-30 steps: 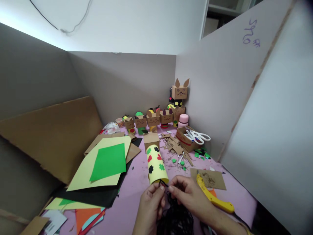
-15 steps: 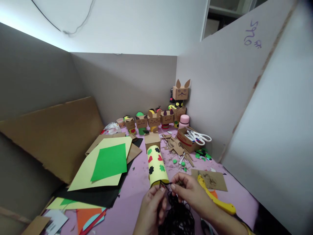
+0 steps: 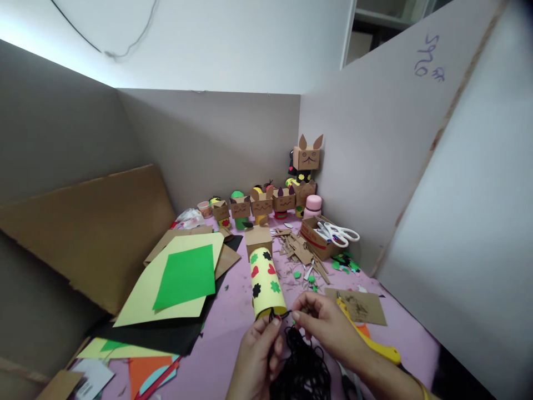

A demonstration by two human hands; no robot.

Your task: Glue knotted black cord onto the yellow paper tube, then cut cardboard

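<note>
A yellow paper tube [image 3: 265, 283] with red, green and black shapes glued on lies on the pink table, its near end toward me, a small brown cardboard box [image 3: 257, 239] at its far end. My left hand [image 3: 259, 353] and my right hand [image 3: 327, 328] are both pinched on a strand of black yarn [image 3: 302, 369] just below the tube's near end. The loose yarn lies in a tangle between my wrists.
Green, yellow and black paper sheets [image 3: 183, 280] are stacked at left beside a large cardboard sheet [image 3: 91, 233]. Cardboard box figures [image 3: 262, 204] line the back. White scissors [image 3: 337, 232] rest in a small box, cardboard scraps [image 3: 302, 255] beside it. A yellow glue gun [image 3: 372, 344] lies at right.
My hands have shifted slightly on the yarn, the right fingers moving a little away from the left. Nothing else has moved.
</note>
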